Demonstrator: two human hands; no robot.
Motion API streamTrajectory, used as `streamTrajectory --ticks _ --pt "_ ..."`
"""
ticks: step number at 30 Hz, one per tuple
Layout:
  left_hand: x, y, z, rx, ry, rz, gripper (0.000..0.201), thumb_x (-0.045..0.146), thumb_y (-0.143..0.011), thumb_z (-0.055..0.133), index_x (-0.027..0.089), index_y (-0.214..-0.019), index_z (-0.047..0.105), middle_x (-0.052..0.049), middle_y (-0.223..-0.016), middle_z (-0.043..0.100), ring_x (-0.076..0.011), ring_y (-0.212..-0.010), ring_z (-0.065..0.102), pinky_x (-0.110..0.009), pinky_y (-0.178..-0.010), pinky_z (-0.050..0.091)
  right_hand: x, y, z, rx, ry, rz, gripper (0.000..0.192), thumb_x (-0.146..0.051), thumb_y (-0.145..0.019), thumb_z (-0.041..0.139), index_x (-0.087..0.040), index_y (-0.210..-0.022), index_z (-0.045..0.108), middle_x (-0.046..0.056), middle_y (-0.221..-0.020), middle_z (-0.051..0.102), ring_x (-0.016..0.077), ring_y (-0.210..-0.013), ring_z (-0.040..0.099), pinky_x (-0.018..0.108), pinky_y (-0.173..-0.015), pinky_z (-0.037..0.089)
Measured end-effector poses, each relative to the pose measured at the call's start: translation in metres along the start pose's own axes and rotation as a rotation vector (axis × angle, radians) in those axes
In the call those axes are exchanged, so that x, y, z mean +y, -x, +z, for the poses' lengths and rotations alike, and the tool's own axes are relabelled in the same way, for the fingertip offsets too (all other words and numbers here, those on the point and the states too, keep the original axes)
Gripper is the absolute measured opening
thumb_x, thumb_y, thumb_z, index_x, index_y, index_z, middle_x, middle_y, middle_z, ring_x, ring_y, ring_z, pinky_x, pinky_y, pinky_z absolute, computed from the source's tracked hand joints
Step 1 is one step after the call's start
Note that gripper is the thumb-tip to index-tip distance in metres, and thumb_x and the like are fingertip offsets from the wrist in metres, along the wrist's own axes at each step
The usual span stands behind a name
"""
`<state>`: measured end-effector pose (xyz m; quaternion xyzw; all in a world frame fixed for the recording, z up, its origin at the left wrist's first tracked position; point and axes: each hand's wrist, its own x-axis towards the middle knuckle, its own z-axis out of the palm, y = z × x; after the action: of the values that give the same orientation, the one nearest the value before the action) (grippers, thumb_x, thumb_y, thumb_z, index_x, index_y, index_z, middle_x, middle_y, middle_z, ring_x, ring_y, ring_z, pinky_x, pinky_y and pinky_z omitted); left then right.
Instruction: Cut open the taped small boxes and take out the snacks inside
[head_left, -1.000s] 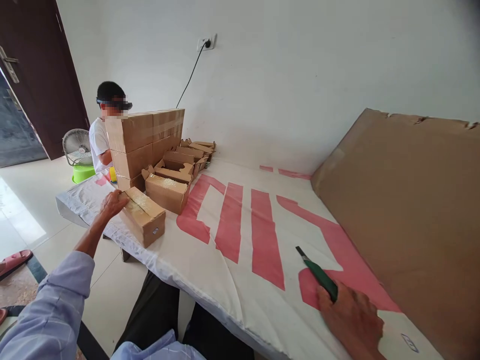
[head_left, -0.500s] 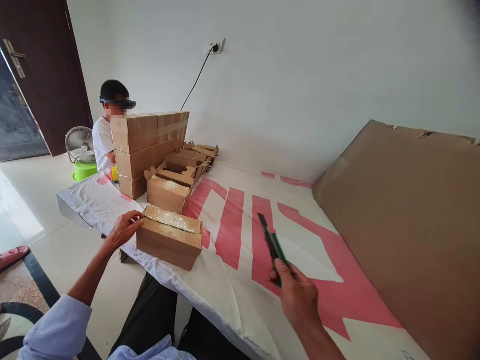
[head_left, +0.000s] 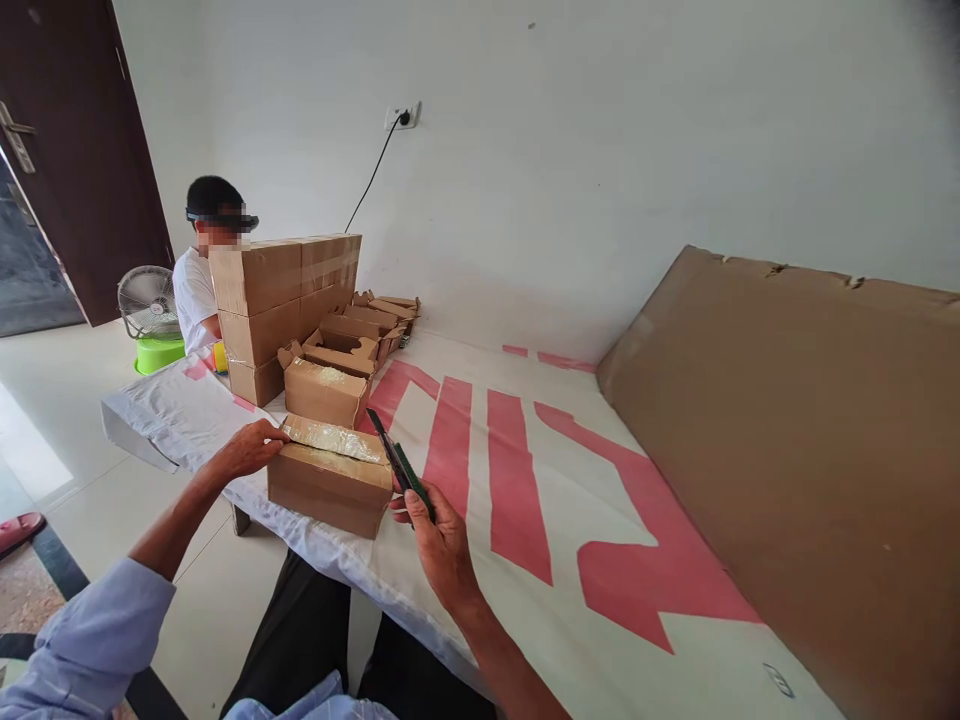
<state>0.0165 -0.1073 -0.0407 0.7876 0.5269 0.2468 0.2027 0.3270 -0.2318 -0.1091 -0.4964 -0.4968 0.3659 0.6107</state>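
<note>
Cardboard formed the closed, oblong brown box (head_left: 330,493) lying before us near the front edge of the cloth-covered table (head_left: 142,400). Its long axis ran left to right between our hands, the right end angled slightly nearer us. Our left hand (head_left: 251,450) was touching the far left corner, fingers bent; we could not tell whether it pinched the card or only rested there. Our right hand (head_left: 439,535), just beside the right end, was clamped around a slim green-and-black utility knife (head_left: 409,470). The blade slanted away and leftward by the box's far right corner; we could not tell if it touched.

Glossy, wrinkled clear tape (head_left: 334,438) ran lengthwise along the box's top. Behind it sat opened brown boxes with ragged flaps (head_left: 349,340) beside a smooth, square-edged stack of boxes (head_left: 262,335). Under everything lay creased white cloth with flat red bands (head_left: 592,490).
</note>
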Motion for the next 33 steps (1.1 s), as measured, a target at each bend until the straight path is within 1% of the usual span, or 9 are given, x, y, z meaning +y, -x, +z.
streamTrajectory --ticks 4,7,11,14,17,19,23,28,33 --pt "-0.005 0.005 -0.002 -0.12 -0.114 0.119 0.043 0.034 -0.095 0.047 0.026 -0.115 0.083 -0.01 -0.114 0.075 -0.0279 -0.108 0.071 -0.04 -0.107 0.052 -0.01 0.0 0.002 0.0 0.059 -0.06 0.043 -0.06 -0.099 0.059 -0.022 -0.115 0.073 0.008 -0.103 0.076 0.0245 -0.091 0.068 0.04 -0.083 0.059" --pt "-0.01 0.01 -0.002 -0.123 -0.104 0.167 0.046 0.038 -0.102 0.042 0.025 -0.133 0.075 -0.012 -0.132 0.07 -0.0301 -0.126 0.066 -0.043 -0.117 0.047 -0.014 -0.001 0.004 -0.007 0.099 -0.09 0.041 -0.058 -0.099 0.059 -0.023 -0.113 0.072 0.006 -0.098 0.075 0.024 -0.088 0.066 0.04 -0.085 0.057" --pt "-0.018 0.009 -0.003 -0.058 0.0 0.188 0.045 0.043 -0.1 0.053 0.024 -0.137 0.072 -0.011 -0.157 0.057 -0.0313 -0.149 0.05 -0.042 -0.128 0.038 -0.016 -0.003 0.005 -0.015 0.117 -0.111 0.04 -0.057 -0.1 0.056 -0.023 -0.115 0.072 0.005 -0.098 0.074 0.024 -0.089 0.066 0.038 -0.085 0.057" --pt "-0.022 -0.001 -0.008 -0.096 0.094 0.178 0.047 0.047 -0.094 0.064 0.025 -0.134 0.075 -0.01 -0.164 0.05 -0.0324 -0.152 0.046 -0.042 -0.127 0.039 -0.014 -0.004 0.004 -0.012 0.124 -0.115 0.041 -0.057 -0.1 0.057 -0.023 -0.118 0.072 0.005 -0.098 0.074 0.0234 -0.088 0.065 0.037 -0.085 0.056" --pt "-0.019 -0.013 -0.014 -0.181 0.196 0.153 0.044 0.048 -0.085 0.071 0.027 -0.122 0.08 -0.008 -0.157 0.058 -0.033 -0.147 0.051 -0.041 -0.118 0.049 -0.012 -0.006 0.001 -0.021 0.139 -0.113 0.041 -0.057 -0.1 0.058 -0.023 -0.118 0.072 0.004 -0.095 0.071 0.0223 -0.086 0.064 0.036 -0.083 0.055" --pt "-0.016 -0.019 -0.017 -0.225 0.278 0.104 0.038 0.049 -0.086 0.067 0.027 -0.112 0.083 -0.009 -0.147 0.066 -0.0325 -0.139 0.058 -0.038 -0.103 0.058 -0.012 -0.007 -0.001 -0.036 0.158 -0.117 0.041 -0.057 -0.099 0.059 -0.023 -0.117 0.071 0.003 -0.092 0.07 0.022 -0.084 0.063 0.036 -0.082 0.055" --pt "-0.015 -0.025 -0.015 -0.225 0.418 0.028 0.036 0.048 -0.085 0.064 0.023 -0.101 0.084 -0.011 -0.143 0.068 -0.031 -0.126 0.064 -0.034 -0.083 0.062 -0.017 -0.008 -0.006 -0.083 0.204 -0.126 0.041 -0.059 -0.099 0.057 -0.023 -0.113 0.071 0.003 -0.091 0.07 0.0219 -0.082 0.063 0.035 -0.079 0.054" --pt "-0.021 -0.022 -0.007 -0.168 0.545 -0.048 0.04 0.05 -0.08 0.069 0.021 -0.105 0.084 -0.012 -0.142 0.068 -0.0287 -0.115 0.068 -0.034 -0.081 0.061 -0.017 -0.014 -0.012 -0.086 0.245 -0.141 0.043 -0.06 -0.099 0.056 -0.022 -0.113 0.07 0.003 -0.092 0.07 0.0224 -0.085 0.063 0.034 -0.079 0.054" --pt "-0.009 -0.005 -0.002 -0.192 0.479 0.049 0.038 0.041 -0.081 0.074 0.025 -0.115 0.083 -0.008 -0.126 0.074 -0.0282 -0.115 0.067 -0.037 -0.095 0.058 -0.023 -0.027 -0.023 -0.107 0.333 -0.197 0.038 -0.055 -0.098 0.056 -0.022 -0.11 0.072 0.004 -0.088 0.07 0.0238 -0.084 0.066 0.035 -0.08 0.055"
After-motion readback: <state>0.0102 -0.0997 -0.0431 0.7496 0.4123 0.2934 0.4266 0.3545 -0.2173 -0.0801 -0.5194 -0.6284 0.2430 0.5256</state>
